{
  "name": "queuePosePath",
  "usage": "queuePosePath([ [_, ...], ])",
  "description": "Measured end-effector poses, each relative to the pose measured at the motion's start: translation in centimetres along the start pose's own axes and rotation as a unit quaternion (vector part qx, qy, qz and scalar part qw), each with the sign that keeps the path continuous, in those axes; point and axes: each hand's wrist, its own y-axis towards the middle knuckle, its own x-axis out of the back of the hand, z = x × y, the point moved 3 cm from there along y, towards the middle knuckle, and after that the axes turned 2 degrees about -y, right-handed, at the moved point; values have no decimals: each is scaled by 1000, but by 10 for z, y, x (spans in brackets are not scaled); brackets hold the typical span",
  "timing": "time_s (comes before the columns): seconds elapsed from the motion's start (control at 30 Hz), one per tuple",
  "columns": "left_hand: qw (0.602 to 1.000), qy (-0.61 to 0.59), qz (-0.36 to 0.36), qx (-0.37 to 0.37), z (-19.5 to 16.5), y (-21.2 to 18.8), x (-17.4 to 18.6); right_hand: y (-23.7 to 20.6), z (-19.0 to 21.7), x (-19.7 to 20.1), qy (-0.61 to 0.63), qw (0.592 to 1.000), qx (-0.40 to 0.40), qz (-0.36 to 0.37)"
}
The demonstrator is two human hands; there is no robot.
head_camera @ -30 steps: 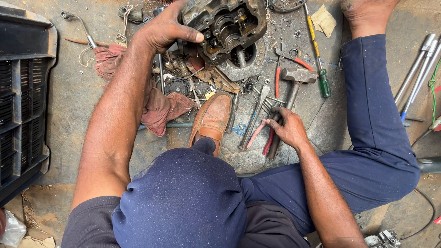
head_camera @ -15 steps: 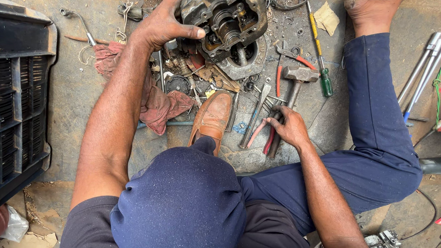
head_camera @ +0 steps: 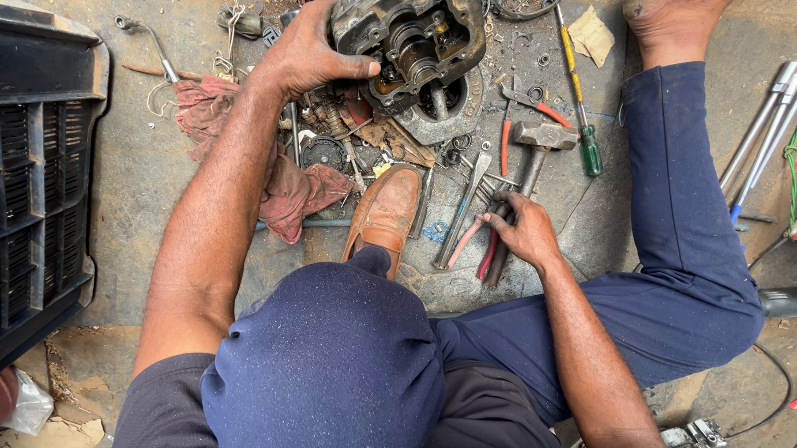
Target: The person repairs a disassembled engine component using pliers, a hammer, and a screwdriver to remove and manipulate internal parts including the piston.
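My left hand (head_camera: 309, 55) is stretched out ahead of me, fingers (head_camera: 358, 68) closed over the near edge of a greasy engine block (head_camera: 414, 38) that sits on the concrete floor (head_camera: 150, 180) at the top of my view. The thumb lies along its left side and the fingertips press against the casing, just beside the open bore with the shaft in it. The block rests on a round metal cover, with loose springs, washers and small parts scattered right below it.

My right hand (head_camera: 522, 233) is lower and to the right, curled down over a cluster of tools lying on the floor. Its fingers are bent around the red-handled pliers (head_camera: 488, 252) and touch the dark hammer handle (head_camera: 525, 180); I cannot tell whether they grip one tool firmly or just rest on them. The hammer's steel head points away from me, toward a green-handled screwdriver (head_camera: 587, 147) lying just beside it. A second pair of red-handled pliers (head_camera: 523, 109) lies near the block.

A red rag (head_camera: 287, 188) is bunched under my left forearm, and my brown leather shoe (head_camera: 385, 211) sits between the rag and the tools. My right leg in blue trousers (head_camera: 682, 241) stretches out along the right side, bare foot up near the top. A black plastic grille (head_camera: 26, 175) lies well apart on the left, and several chrome rods (head_camera: 762, 132) lie on the far right.
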Motion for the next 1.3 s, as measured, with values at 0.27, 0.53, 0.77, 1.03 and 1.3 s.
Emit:
queuePosePath([
  [0.27,999,-37,-22,12,3,-3,-1,0,3,1,3,1000,1,0],
  [0.53,996,-82,-29,4,12,0,2,0,3,2,5,1000,7,-1],
  [0.77,991,-120,-52,32,29,4,5,2,0,-1,-3,1000,12,-4],
  [1.03,993,-106,-53,-1,31,5,4,1,0,0,0,1000,8,-2],
  [1.3,994,-94,-60,6,30,4,4,2,-1,0,-1,1000,8,0],
])
